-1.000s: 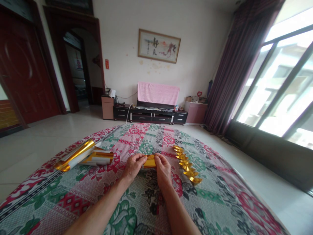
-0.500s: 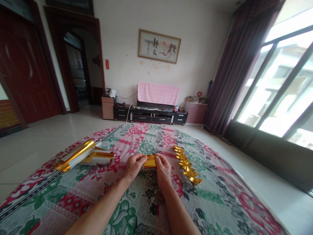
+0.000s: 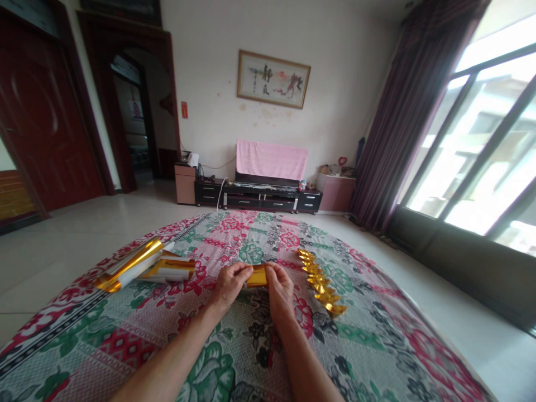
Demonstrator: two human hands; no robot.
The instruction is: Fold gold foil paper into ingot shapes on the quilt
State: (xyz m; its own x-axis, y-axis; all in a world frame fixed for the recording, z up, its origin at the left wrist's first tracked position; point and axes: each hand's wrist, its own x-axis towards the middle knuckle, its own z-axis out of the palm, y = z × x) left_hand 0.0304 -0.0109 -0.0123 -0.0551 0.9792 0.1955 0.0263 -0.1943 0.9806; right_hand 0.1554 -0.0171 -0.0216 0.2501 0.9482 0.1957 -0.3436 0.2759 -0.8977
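Note:
Between my two hands is a small piece of gold foil paper [image 3: 259,276], stretched flat just above the cloth. My left hand [image 3: 229,286] pinches its left end between thumb and fingers. At the right end, my right hand [image 3: 280,283] grips it the same way. To the right stands a row of folded gold paper ingots [image 3: 319,282], nested one against another. Off to the left lie curled gold foil sheets [image 3: 129,265] with white undersides, beside a flatter stack of the same sheets [image 3: 171,269].
A flowered red, green and grey cloth [image 3: 201,357] covers the round surface under my hands. Beyond it stand a low black TV cabinet [image 3: 259,199] and a pink cloth [image 3: 272,159] draped over something. A purple curtain [image 3: 414,123] hangs by the window at right.
The gold foil paper between my hands looks smoother and flatter along its top edge. My hands have hardly moved; the ingots and sheets stay in place.

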